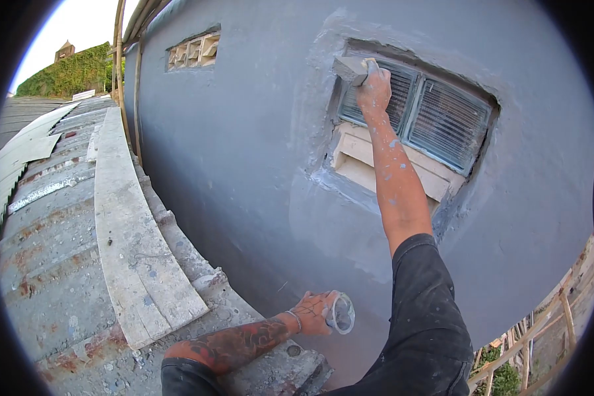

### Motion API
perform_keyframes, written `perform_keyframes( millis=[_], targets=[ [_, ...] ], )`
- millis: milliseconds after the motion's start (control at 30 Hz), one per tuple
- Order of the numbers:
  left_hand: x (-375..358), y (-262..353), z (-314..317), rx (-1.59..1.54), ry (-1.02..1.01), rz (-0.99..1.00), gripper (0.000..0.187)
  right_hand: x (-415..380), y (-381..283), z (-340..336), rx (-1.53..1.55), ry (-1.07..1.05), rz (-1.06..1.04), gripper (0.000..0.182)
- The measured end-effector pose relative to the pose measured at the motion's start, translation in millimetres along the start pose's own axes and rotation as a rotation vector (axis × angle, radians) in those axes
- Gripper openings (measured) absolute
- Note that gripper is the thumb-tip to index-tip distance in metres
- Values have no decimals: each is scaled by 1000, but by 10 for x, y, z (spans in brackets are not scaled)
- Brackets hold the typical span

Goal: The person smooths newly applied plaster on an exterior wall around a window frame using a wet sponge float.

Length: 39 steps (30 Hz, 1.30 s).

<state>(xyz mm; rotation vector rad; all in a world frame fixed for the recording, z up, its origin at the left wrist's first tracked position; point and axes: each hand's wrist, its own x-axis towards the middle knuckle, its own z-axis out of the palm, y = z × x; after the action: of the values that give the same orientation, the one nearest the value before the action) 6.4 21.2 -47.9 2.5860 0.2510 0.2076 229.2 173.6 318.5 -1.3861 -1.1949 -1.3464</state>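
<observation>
My right hand (375, 89) is raised to the upper left corner of a small glass window (435, 119), its fingers closed round a wide, flat tool coated in grey (350, 70). The tool overlaps the window's recess and the wall edge beside it; the fingers hide its handle. Paint specks dot the right forearm. Low down, close to the wall, my left hand (313, 312) grips a clear plastic cup (342, 313) with grey smears, its open mouth turned toward me.
The grey wall (244, 132) carries rough plaster round the window. Beneath the glass sits a pale vent block (356, 158); another vent (195, 51) is farther left. A long board (129, 251) lies on the rusty corrugated roof (53, 264). Bamboo poles (564, 317) stand lower right.
</observation>
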Motion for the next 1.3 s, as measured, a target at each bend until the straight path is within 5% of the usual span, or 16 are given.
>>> perform_keyframes(
  millis=[133, 200, 500, 767, 933, 1033, 1300],
  targets=[
    [15, 24, -39, 25, -1, -1, 84, -109, 45, -496, 23, 281, 33, 49],
    [25, 11, -33, 18, -7, 15, 87, -117, 175, -664, -222, 346, 53, 50],
    [-8, 69, -84, 8, -15, 20, 87, 72, 74, -74, -275, 145, 78, 20],
    [-3, 8, -21, -29, 13, 25, 89, 84, -73, 294, -157, 138, -62, 29],
    [7, -23, 56, 17, 102, 31, 79, 7, -78, 90, 170, 25, -2, 43],
    [29, -28, 50, 17, 77, 42, 79, -153, 63, -261, 62, 362, 9, 47],
    [32, -32, 78, 18, 114, 61, 80, 22, 215, -280, -215, 218, 34, 46]
  ],
)
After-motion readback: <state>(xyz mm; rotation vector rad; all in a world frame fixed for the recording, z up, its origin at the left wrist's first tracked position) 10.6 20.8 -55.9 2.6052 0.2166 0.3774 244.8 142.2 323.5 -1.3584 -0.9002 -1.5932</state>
